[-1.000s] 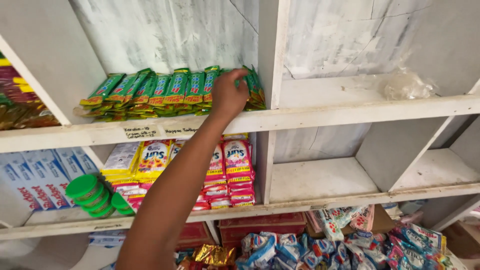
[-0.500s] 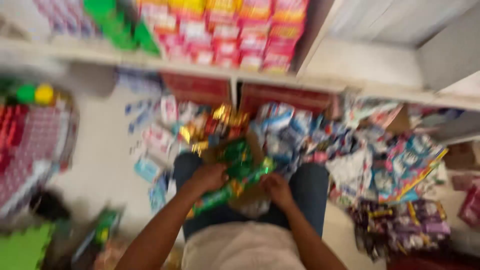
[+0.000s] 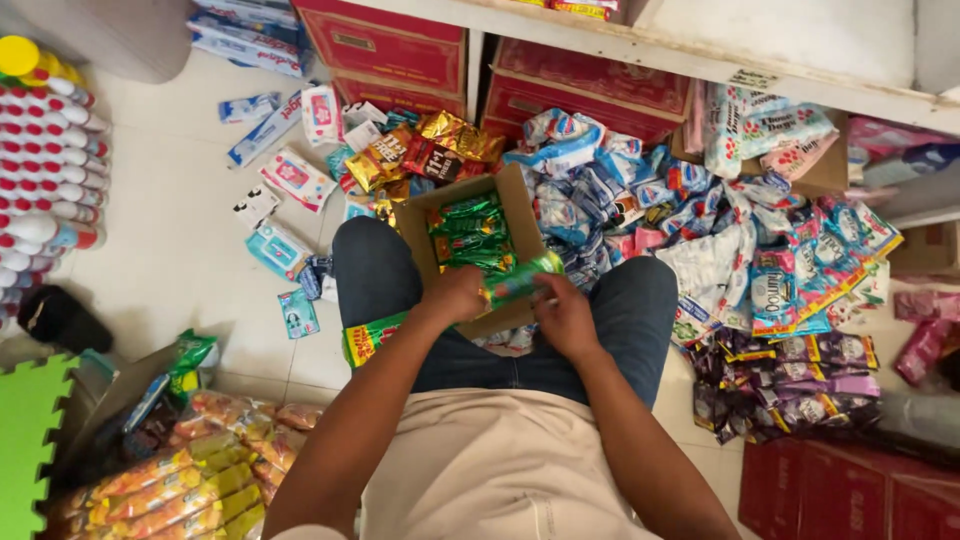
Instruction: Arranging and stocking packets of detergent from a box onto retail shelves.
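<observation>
Head view: looking straight down at a person seated on the floor, a cardboard box open across the knees.
Left hand: fingers curled tight around one end of a green packet, just over the box's near edge.
Right hand: fingers pinched on the other end of that same packet, thumb on top.
Packet: held between both hands, above the lap, touching nothing else that I can tell.
Box: more green packets lie stacked inside, flat and in rows.
Around: blue and white sachets heaped to the right, gold wrappers beyond the box, red cartons under the shelf.
Doing it well: I'd say keep both grips near the ends and lift level, so the neighbours stay in their rows.
</observation>
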